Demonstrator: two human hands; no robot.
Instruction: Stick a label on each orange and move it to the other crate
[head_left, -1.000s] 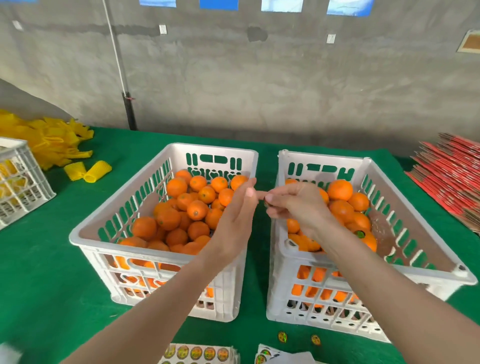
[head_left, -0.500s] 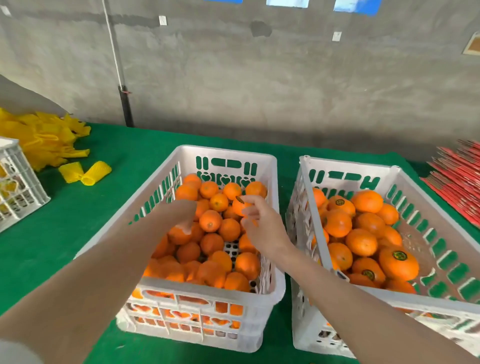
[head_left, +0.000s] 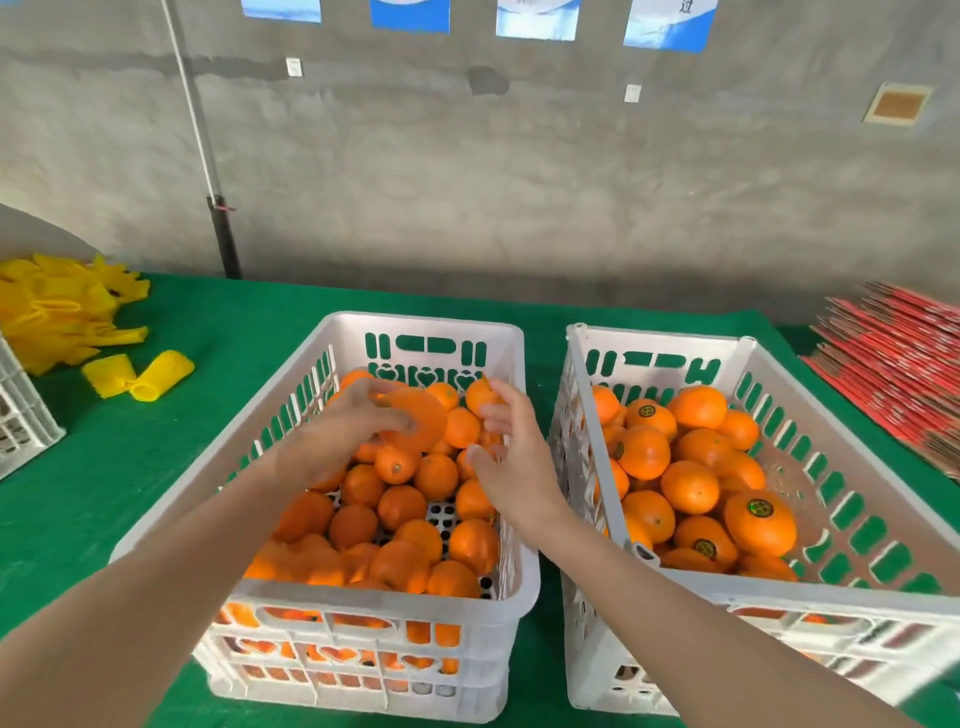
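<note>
Left hand (head_left: 340, 431) grips a blurred orange (head_left: 418, 422) over the left crate's (head_left: 426, 323) 12 o'clock end. Right hand (head_left: 511, 462), at the orange's 3 o'clock, has its fingers loosely spread.

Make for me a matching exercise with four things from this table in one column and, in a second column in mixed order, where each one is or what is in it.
Column A
1. left crate
2. right crate
3. yellow foam sleeves
4. red stack

Column B
a. at the right end of the green cloth
b. labelled oranges lie in it
c. on the green cloth, left of both crates
d. the left hand holds an orange over it

Pairs: 1-d, 2-b, 3-c, 4-a
</note>
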